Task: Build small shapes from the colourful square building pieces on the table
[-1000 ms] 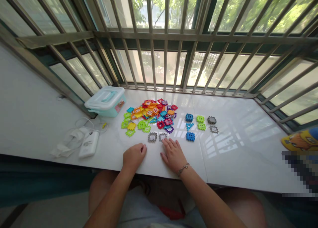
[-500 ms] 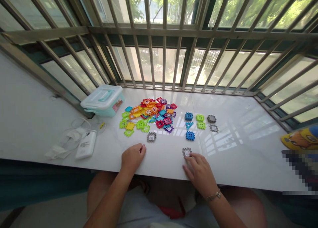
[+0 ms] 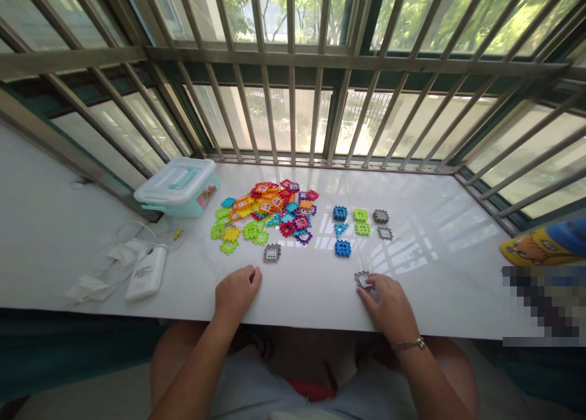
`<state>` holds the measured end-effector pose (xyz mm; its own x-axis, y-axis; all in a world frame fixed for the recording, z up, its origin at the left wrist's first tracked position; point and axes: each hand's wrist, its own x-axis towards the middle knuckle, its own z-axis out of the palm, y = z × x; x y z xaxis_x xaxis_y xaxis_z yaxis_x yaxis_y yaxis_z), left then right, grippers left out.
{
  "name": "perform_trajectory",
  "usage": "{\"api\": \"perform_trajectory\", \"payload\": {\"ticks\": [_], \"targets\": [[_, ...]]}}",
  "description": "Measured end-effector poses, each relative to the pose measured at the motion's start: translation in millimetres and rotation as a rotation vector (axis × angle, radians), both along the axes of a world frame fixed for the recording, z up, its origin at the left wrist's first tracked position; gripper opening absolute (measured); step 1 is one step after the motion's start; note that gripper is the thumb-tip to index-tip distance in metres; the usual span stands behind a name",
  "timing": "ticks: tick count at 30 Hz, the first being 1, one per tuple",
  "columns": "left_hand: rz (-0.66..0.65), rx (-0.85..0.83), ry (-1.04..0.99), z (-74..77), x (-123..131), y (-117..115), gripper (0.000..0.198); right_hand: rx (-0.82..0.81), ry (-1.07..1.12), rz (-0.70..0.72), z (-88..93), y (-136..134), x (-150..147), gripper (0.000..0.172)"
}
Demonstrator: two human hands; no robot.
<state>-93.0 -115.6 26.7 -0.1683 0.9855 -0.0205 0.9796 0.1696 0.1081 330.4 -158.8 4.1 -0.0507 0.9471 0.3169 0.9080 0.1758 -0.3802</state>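
My right hand [image 3: 389, 304] rests on the white counter [image 3: 439, 249] near its front edge, fingertips pressed on a grey toothed tile [image 3: 362, 279]. My left hand [image 3: 235, 292] lies curled in a loose fist on the counter, with nothing visible in it. Another grey tile [image 3: 271, 253] lies just beyond the left hand. A heap of colourful toothed tiles [image 3: 270, 212] sits further back. To its right lie sorted groups: blue tiles [image 3: 340, 231], two green tiles [image 3: 361, 221] and two grey tiles [image 3: 381, 223].
A pale teal lidded box [image 3: 176, 187] stands at the back left. A white power bank [image 3: 146, 272] with cables and crumpled tissue lies at the left. Metal window bars [image 3: 293, 84] close off the back. A yellow and blue object [image 3: 542, 244] sits at the right edge.
My right hand has slid a grey tile from beside the other grey tile rightwards and towards the counter's front edge. My left hand has stayed put.
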Motion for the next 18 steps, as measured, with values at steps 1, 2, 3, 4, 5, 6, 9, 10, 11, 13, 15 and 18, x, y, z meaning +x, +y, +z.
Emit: {"api": "perform_trajectory", "payload": {"ticks": [1, 2, 3, 4, 5, 6, 9, 10, 11, 13, 15, 18], "targets": [[0.002, -0.003, 0.004, 0.0, 0, 0, 0.041, -0.006, 0.002, -0.009, 0.1, 2, 2, 0.031], [0.004, -0.003, 0.008, -0.1, 0, 0, 0.041, -0.009, 0.003, -0.022, -0.2, 5, 5, 0.032], [0.006, -0.005, 0.011, -0.2, 0, 0, 0.041, -0.008, 0.002, -0.038, -0.9, 7, 8, 0.034], [0.006, -0.008, 0.013, -0.3, 0, 0, 0.041, -0.001, 0.002, -0.054, -1.9, 10, 11, 0.036], [0.005, -0.013, 0.013, -0.3, 0, 0, 0.041, 0.01, 0.003, -0.07, -3.1, 14, 15, 0.038], [0.003, -0.017, 0.012, -0.3, 0, 1, 0.041, 0.025, 0.008, -0.086, -4.4, 19, 19, 0.039], [-0.001, -0.023, 0.01, 0.3, 0, 1, 0.041, 0.075, 0.056, -0.153, -5.9, 41, 36, 0.046], [-0.001, -0.019, 0.01, 0.6, 0, 1, 0.041, 0.086, 0.081, -0.18, -5.2, 50, 41, 0.049], [-0.001, -0.018, 0.009, 1.0, 0, 1, 0.041, 0.092, 0.109, -0.208, -4.1, 61, 47, 0.051], [0.001, -0.019, 0.005, 1.8, 0, 1, 0.041, 0.101, 0.152, -0.258, -1.2, 84, 58, 0.055], [0.006, -0.02, 0.002, 2.5, 1, 0, 0.04, 0.129, 0.162, -0.298, 0.4, 108, 67, 0.054], [0.01, -0.014, 0.001, 2.8, 1, 0, 0.04, 0.215, 0.111, -0.33, -2.8, 138, 76, 0.049]]}}
